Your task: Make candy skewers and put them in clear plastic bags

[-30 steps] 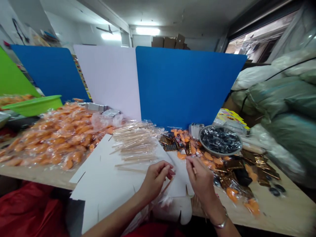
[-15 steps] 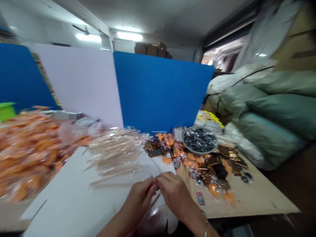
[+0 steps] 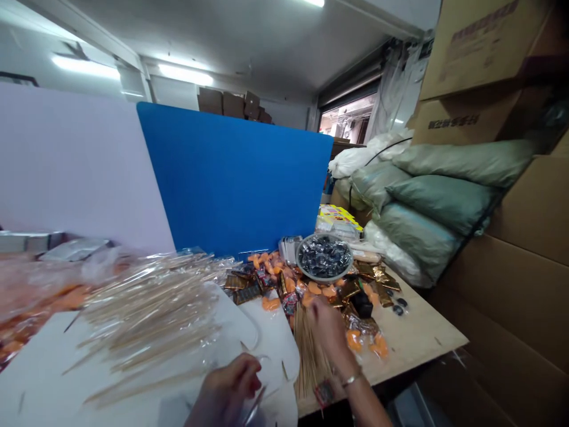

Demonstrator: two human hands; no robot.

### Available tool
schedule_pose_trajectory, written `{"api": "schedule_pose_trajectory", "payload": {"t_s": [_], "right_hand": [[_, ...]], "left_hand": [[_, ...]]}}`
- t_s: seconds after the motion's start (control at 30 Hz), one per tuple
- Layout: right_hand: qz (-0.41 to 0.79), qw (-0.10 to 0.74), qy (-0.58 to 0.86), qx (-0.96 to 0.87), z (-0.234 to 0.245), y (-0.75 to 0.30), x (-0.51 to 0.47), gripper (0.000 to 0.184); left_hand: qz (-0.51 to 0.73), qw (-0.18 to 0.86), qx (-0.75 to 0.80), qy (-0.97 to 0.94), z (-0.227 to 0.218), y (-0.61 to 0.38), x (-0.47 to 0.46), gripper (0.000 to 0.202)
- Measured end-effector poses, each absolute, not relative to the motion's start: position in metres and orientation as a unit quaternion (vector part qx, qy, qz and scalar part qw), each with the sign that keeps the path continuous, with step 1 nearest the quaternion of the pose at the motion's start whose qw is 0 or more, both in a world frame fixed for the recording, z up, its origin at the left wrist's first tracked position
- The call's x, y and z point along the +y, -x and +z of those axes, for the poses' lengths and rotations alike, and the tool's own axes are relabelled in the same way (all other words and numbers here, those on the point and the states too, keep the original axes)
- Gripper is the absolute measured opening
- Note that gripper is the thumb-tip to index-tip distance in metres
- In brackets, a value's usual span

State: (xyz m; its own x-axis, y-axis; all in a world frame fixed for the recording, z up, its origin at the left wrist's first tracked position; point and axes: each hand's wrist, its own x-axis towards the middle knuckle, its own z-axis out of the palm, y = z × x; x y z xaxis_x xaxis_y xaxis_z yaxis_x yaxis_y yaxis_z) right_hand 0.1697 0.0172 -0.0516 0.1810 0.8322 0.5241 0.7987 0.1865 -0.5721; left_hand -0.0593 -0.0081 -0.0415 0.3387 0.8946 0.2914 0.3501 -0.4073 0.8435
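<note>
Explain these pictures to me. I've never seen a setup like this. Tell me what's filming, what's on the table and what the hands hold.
No machine appears here. These are a person's two bare hands, filmed by one camera worn on the head, looking forward and down. The left hand is beside a clear plastic strip. The right hand is at the top of a bundle of wooden sticks. What either hand grips is hard to tell. On the wooden table lie white card sheets, bagged wooden sticks, a bowl of small dark wrapped items and gold packets.
</note>
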Motion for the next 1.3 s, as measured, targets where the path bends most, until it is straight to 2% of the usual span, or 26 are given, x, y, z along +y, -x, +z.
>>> {"api": "schedule_pose_trajectory", "payload": {"t_s": [0.03,0.07,0.13,0.17,0.2,0.3,0.37,0.5,0.67,0.73,0.83,0.93,1.03,1.13,1.3], "right_hand": [[0.035,0.436,0.637,-0.635,-0.055,-0.180,0.019,0.017],[0.100,0.452,0.607,-0.646,-0.057,-0.185,0.018,0.020],[0.278,0.440,0.496,-0.695,-0.060,-0.178,0.008,0.043],[0.344,0.437,0.451,-0.698,-0.058,-0.170,0.002,0.050],[0.370,0.447,0.436,-0.688,-0.054,-0.160,-0.005,0.049],[0.257,0.513,0.492,-0.655,-0.034,-0.138,-0.019,0.022],[0.183,0.494,0.480,-0.701,-0.022,-0.132,-0.022,0.014],[0.108,0.403,0.426,-0.803,-0.015,-0.119,-0.026,0.021],[0.023,0.346,0.471,-0.811,-0.035,-0.114,-0.018,0.025],[0.015,0.350,0.535,-0.769,-0.043,-0.130,-0.005,0.025],[0.098,0.396,0.593,-0.695,-0.045,-0.155,0.009,0.024],[0.188,0.423,0.491,-0.738,-0.033,-0.155,0.000,0.019],[0.113,0.396,0.422,-0.808,-0.019,-0.131,-0.022,0.019],[0.031,0.344,0.432,-0.833,-0.014,-0.113,-0.034,0.020],[-0.016,0.269,0.449,-0.852,-0.024,-0.111,-0.029,0.021]], "left_hand": [[0.377,0.360,0.417,-0.745,-0.037,0.060,-0.008,0.033],[0.361,0.371,0.417,-0.747,-0.032,0.060,-0.008,0.033],[0.339,0.387,0.421,-0.747,-0.024,0.057,-0.008,0.034],[0.336,0.395,0.421,-0.744,-0.021,0.054,-0.008,0.035],[0.336,0.406,0.418,-0.740,-0.020,0.051,-0.007,0.035],[0.345,0.462,0.419,-0.702,-0.021,0.045,-0.004,0.034],[0.353,0.494,0.414,-0.678,-0.022,0.045,-0.004,0.032],[0.359,0.492,0.399,-0.686,-0.021,0.049,-0.008,0.028],[0.325,0.381,0.410,-0.762,-0.020,0.053,-0.014,0.031],[0.319,0.377,0.412,-0.766,-0.022,0.054,-0.016,0.028],[0.334,0.406,0.425,-0.738,-0.024,0.056,-0.017,0.028],[0.340,0.429,0.419,-0.725,-0.022,0.055,-0.015,0.029],[0.340,0.423,0.402,-0.738,-0.017,0.053,-0.014,0.028],[0.313,0.386,0.398,-0.771,-0.014,0.052,-0.015,0.025],[0.261,0.301,0.413,-0.819,-0.025,0.051,-0.018,0.022]]}}
